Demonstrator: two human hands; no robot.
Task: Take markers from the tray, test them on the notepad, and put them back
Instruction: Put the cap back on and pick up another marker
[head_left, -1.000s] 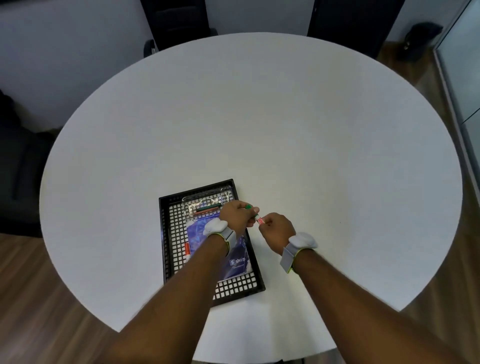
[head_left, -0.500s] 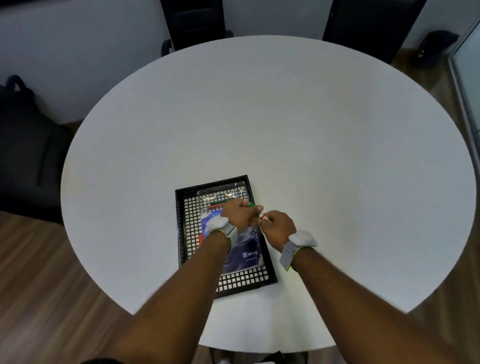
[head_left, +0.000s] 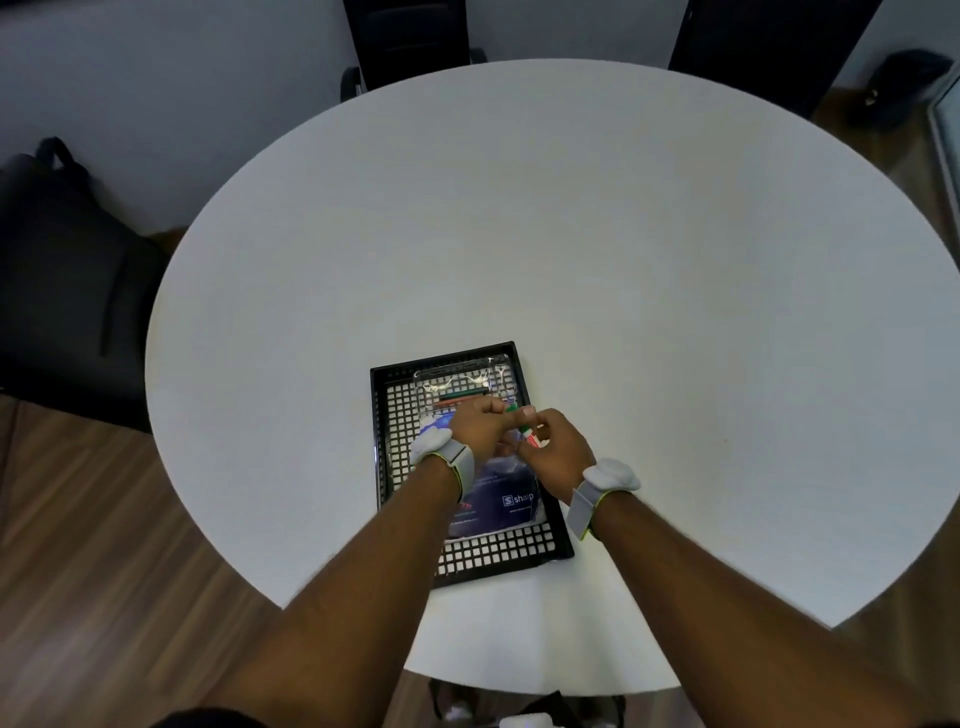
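A black mesh tray (head_left: 383, 441) lies on the round white table, near its front edge. A blue-covered notepad (head_left: 506, 501) rests inside it, partly under my arms. At the tray's far end a clear pouch (head_left: 457, 382) holds more markers (head_left: 462, 396). My left hand (head_left: 480, 426) is closed around a green marker (head_left: 513, 409), and my right hand (head_left: 558, 449) pinches the red and white piece (head_left: 532, 439) at its lower end. Both hands touch above the tray's right side. Whether that piece is a cap or a second marker is unclear.
The white table (head_left: 623, 286) stretches far beyond the tray. Black chairs (head_left: 410, 36) stand at the far side, and a dark bag (head_left: 62, 291) sits on the floor at the left. Wood flooring shows around the table.
The hands have closed together, the right hand's fingers now meeting the marker in the left hand. The camera view has shifted, so the tray appears further right.
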